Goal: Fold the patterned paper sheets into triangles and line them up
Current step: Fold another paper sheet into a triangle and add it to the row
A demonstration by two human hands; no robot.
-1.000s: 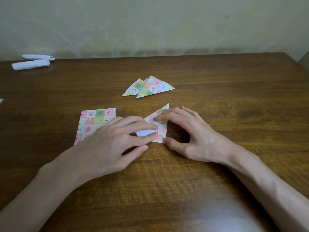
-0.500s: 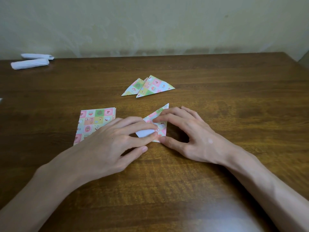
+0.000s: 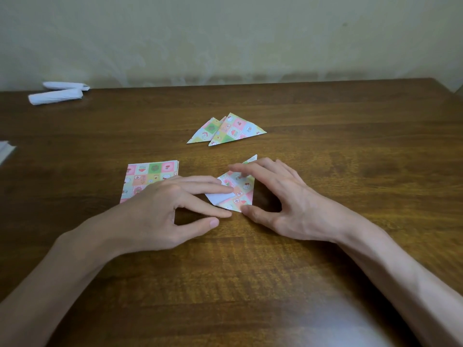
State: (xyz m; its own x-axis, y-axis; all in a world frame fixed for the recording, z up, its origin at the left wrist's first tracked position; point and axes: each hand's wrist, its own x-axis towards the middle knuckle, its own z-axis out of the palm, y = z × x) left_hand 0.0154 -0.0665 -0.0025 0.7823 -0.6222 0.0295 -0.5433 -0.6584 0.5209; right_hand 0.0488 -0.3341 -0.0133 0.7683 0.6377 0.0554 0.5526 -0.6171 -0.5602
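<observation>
Both hands lie flat-fingered on the half-folded sheet [image 3: 241, 194] at mid-table [image 3: 338, 136]: the left hand [image 3: 160, 209] presses its white flap, and the right hand [image 3: 288, 201] spans it from index finger to thumb. Neither hand grips it. The stack [image 3: 147, 174] lies just left under the left hand, with two triangles [image 3: 230, 131] overlapping behind.

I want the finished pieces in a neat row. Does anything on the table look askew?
Yes. The finished triangles farther back overlap, the right one lying partly over the left, not side by side. The sheet pressed by the left hand and right hand is mid-fold, a white patch of its underside showing.
</observation>
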